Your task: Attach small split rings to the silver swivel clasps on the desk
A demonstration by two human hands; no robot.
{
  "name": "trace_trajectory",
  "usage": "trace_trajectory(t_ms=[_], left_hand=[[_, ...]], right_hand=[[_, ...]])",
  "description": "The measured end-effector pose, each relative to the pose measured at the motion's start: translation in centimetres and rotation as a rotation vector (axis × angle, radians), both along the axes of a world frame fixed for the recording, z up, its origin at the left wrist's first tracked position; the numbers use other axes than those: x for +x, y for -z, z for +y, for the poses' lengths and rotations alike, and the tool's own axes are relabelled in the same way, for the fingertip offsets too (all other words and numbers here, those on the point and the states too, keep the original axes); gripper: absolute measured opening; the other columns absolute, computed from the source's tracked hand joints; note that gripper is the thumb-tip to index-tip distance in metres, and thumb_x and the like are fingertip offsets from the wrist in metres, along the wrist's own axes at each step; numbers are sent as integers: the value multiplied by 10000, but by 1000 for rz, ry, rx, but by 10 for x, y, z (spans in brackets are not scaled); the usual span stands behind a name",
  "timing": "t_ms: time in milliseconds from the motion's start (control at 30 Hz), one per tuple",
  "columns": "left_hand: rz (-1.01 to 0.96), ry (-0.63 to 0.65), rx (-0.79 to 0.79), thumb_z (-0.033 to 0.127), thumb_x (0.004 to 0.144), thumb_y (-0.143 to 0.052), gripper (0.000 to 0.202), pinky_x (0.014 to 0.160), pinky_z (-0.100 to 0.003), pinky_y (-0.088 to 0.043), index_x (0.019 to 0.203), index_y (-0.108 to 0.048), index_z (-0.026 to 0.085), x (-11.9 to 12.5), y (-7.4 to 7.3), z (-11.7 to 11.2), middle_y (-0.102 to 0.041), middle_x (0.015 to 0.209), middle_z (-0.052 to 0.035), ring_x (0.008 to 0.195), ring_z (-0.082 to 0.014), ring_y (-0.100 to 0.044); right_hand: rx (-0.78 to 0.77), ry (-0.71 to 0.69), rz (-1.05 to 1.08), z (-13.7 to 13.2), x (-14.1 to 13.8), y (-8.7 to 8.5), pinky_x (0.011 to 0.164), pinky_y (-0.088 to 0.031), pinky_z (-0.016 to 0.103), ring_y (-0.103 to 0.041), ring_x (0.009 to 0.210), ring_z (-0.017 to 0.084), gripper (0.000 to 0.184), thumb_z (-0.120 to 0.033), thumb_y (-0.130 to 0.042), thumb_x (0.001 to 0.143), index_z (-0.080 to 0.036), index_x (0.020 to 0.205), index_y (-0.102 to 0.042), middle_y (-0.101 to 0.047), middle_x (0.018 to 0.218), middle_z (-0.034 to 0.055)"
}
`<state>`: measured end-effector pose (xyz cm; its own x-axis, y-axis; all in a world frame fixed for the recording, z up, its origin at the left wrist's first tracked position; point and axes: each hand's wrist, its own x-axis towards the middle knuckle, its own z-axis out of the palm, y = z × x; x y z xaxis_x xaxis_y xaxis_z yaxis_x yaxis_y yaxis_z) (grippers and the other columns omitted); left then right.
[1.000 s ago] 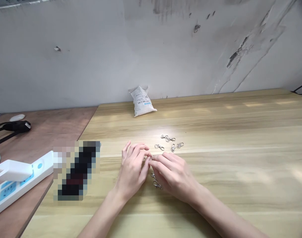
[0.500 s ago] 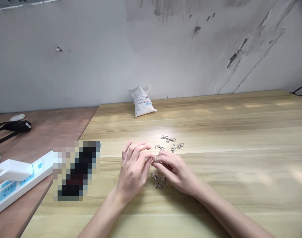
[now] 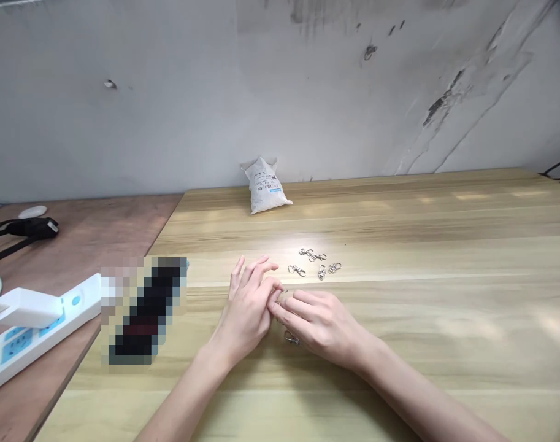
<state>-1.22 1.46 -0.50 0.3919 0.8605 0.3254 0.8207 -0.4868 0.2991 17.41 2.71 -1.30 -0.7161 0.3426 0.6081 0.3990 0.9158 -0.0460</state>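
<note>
My left hand point(image 3: 249, 304) and my right hand point(image 3: 320, 322) meet fingertip to fingertip over the light wooden table point(image 3: 399, 319). Between thumb and fingers they pinch a small silver metal clasp point(image 3: 282, 293), mostly hidden by the fingers. The left hand's other fingers are spread upward. A silver clasp point(image 3: 292, 338) lies on the table under the right hand, partly covered by it. Several more loose silver clasps point(image 3: 316, 263) lie scattered just beyond the hands.
A small white bag point(image 3: 265, 186) leans by the wall at the table's back edge. To the left, a white power strip point(image 3: 35, 322) with a plug lies on a darker brown table, beside a pixelated dark object point(image 3: 144, 310). A black strap point(image 3: 22, 230) lies far left.
The right hand has lowered and flattened over the clasps on the table, covering most of them. Both hands stay joined at the fingertips. The view has shifted slightly.
</note>
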Motion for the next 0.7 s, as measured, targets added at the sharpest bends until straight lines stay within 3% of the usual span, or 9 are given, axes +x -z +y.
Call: trace_trajectory(t_ms=[133, 300, 367, 467, 700], left_hand=[[28, -49, 44, 178, 936, -462, 159, 1147, -530, -252, 910, -615, 210, -12, -1, 7, -586, 1233, -72, 1341, -251, -403], [93, -13, 50, 143, 868, -513, 151, 1153, -556, -224, 810, -632, 217, -23, -5, 11, -627, 1171, -46, 1295, -255, -458], [103, 5, 58, 127, 837, -525, 153, 1157, -563, -212, 797, -638, 223, -24, -7, 11, -639, 1150, -35, 1282, -252, -475], [90, 10, 85, 118, 816, -536, 154, 1160, -562, -209, 800, -645, 225, -22, -7, 10, -645, 1130, -33, 1265, -251, -491], [56, -35, 130, 187, 898, -534, 181, 1120, -528, -290, 1027, -655, 227, -17, -1, 11, -630, 1145, -66, 1213, -251, -516]], right_hand=[[-165, 22, -50, 3, 7, 3, 529, -337, 265, -495, 623, 135, 195, -142, -478, 931, -161, 875, -664, -616, 699, 21], [-348, 106, 13, 15, 23, 4, 557, -349, 254, -532, 674, 133, 215, -308, -509, 942, -186, 886, -677, -618, 784, 34], [-338, 271, 70, 22, 24, 8, 552, -335, 248, -544, 688, 130, 223, -293, -481, 960, -185, 929, -673, -618, 833, 40], [-288, 472, -14, 30, 19, 14, 537, -302, 252, -537, 701, 137, 204, -281, -491, 958, -169, 986, -660, -611, 918, 63], [-152, 535, -253, 31, 11, 20, 474, -151, 272, -498, 667, 130, 221, -168, -447, 972, -163, 814, -601, -576, 867, 50]])
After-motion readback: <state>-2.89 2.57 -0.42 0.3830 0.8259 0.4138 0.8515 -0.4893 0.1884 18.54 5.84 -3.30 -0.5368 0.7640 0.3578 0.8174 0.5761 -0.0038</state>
